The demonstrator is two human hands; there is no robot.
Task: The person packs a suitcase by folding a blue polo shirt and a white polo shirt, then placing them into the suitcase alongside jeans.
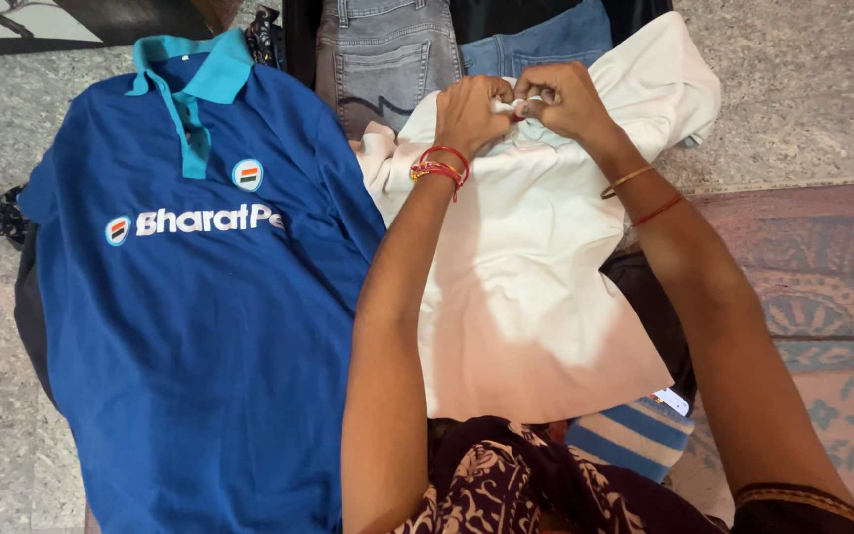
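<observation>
Your left hand (469,114) and your right hand (567,99) meet at the collar end of a white shirt (526,287), which lies flat in front of you with its neck pointing away from you. Both hands are closed into pinches: the fingertips of each grip a small fold of white cloth at the neck, and the two hands touch each other there. What exactly sits between your fingertips is too small to tell. Red thread bracelets (439,166) circle your left wrist, and thin bangles (642,193) sit on your right forearm. Just beside the white shirt, on your left, a blue polo shirt (190,336) with a lighter turquoise collar lies spread out flat, its edge touching the white one. Beyond your hands lie folded jeans (387,54), grey and blue, side by side. A blue-and-white striped cloth (630,435) peeks out near the white shirt's lower hem. Everything rests on a speckled stone floor (783,99), with a patterned mat (832,287) at your right.
</observation>
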